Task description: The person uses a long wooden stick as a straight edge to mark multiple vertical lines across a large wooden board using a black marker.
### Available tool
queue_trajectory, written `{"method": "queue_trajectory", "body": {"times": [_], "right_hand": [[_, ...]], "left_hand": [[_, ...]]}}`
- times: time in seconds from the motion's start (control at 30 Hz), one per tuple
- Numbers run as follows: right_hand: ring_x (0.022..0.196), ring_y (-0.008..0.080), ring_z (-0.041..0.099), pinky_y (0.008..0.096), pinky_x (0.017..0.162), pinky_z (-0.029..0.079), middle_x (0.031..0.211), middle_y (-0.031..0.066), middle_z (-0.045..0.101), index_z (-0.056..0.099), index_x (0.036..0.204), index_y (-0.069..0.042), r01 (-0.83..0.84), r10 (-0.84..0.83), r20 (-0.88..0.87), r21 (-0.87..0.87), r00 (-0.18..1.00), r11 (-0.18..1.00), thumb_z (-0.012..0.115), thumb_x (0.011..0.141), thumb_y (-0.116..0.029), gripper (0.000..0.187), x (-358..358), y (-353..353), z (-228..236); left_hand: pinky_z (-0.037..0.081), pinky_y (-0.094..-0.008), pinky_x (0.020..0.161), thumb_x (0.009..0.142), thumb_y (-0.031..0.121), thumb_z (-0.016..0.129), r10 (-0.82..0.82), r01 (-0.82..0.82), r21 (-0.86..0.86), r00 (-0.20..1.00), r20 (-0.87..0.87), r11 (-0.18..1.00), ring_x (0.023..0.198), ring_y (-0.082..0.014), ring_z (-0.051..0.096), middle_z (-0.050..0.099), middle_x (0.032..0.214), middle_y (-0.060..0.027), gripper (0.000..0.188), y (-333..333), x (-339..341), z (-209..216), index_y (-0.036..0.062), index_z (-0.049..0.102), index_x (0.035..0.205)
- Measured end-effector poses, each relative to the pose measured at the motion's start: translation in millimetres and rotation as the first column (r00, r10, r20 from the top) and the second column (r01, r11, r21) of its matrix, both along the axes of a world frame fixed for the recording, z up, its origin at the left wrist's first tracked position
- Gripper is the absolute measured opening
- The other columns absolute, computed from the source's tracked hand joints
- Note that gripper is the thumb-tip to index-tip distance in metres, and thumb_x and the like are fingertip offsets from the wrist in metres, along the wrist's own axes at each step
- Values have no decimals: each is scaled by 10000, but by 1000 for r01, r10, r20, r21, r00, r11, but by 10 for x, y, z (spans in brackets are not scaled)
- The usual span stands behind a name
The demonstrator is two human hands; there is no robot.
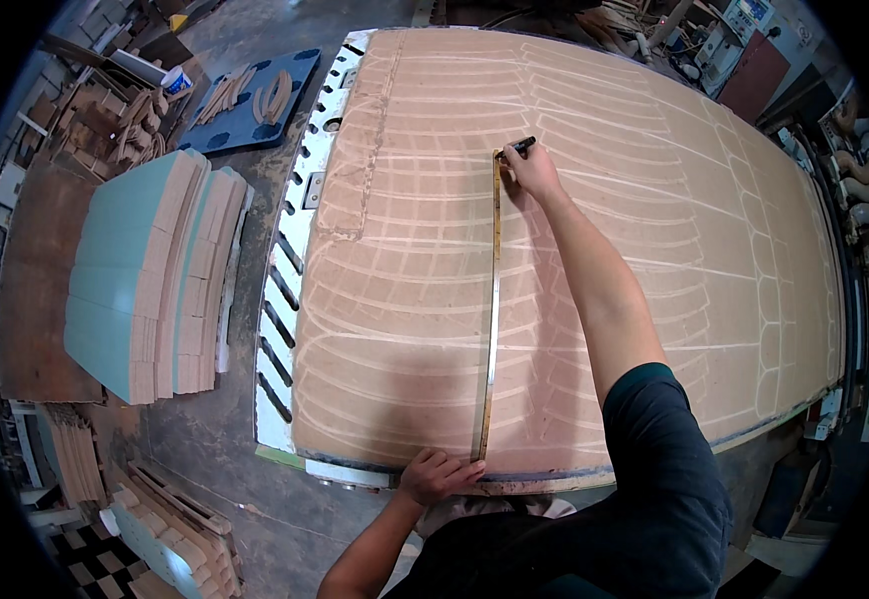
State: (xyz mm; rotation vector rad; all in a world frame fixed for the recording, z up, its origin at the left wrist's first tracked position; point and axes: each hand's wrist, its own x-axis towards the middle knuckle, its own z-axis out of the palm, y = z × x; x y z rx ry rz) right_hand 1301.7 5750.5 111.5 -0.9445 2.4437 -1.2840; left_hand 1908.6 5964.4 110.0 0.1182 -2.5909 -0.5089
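A long, thin metal ruler (495,299) runs from the near edge of a big brown fibreboard sheet (415,309) toward its middle. It looks silvery along the centre and yellowish at both ends. My left hand (436,477) is at the near edge, fingers curled, with a fingertip on the ruler's near end. My right arm stretches far over the sheet. At the ruler's far end, my right hand (532,168) grips a black marker (521,146), its tip down by the ruler's end. Pale curved grooves and lines cover the sheet.
A white slotted machine bed edge (277,329) shows left of the sheet. Beyond it stand stacked boards with pale green faces (120,275). A blue pallet (290,75) bears curved wooden strips (273,98). More cut pieces (170,539) lie at lower left. A machine cabinet (754,75) stands far right.
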Motion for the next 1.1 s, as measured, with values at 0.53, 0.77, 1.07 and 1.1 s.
{"method": "queue_trajectory", "body": {"times": [0.53, 0.77, 1.07, 1.1], "right_hand": [[928, 243, 831, 416, 860, 630, 1004, 151, 867, 826, 1126, 43, 2, -1, 39, -25, 999, 1000, 774, 1106, -363, 410, 124, -3, 84], [972, 305, 837, 437, 880, 630, 1026, 206, 858, 813, 1137, 47, 18, -12, 93, -62, 996, 998, 767, 1097, -371, 422, -106, 39, -168], [979, 190, 806, 359, 885, 619, 1039, 112, 849, 763, 1338, -15, 47, 57, 263, -370, 963, 928, 683, 1177, -217, 271, 459, 545, 269], [991, 178, 800, 347, 892, 617, 1049, 101, 845, 746, 1380, -24, 41, 65, 265, -376, 962, 926, 664, 1191, -195, 267, 564, 695, 328]], "left_hand": [[503, -328, 730, 979, 365, 903, 2, -2, 6, 1000, 23, 1000, 754, -138, 588, 579, 826, 82, 355, 9, 12, -3, 334, 833, 1326], [507, -329, 734, 987, 359, 897, 4, -4, 5, 1000, 6, 1000, 754, -145, 599, 585, 821, 82, 321, 8, -8, 7, 332, 842, 1301], [504, -365, 762, 973, 345, 904, -10, 8, 71, 1000, 17, 997, 797, -180, 650, 691, 873, 61, 231, 27, 71, -39, 299, 859, 1194], [502, -366, 757, 971, 331, 896, -34, 34, 10, 999, -33, 999, 794, -182, 647, 693, 872, 62, 216, 11, 61, -55, 298, 863, 1182]]}}
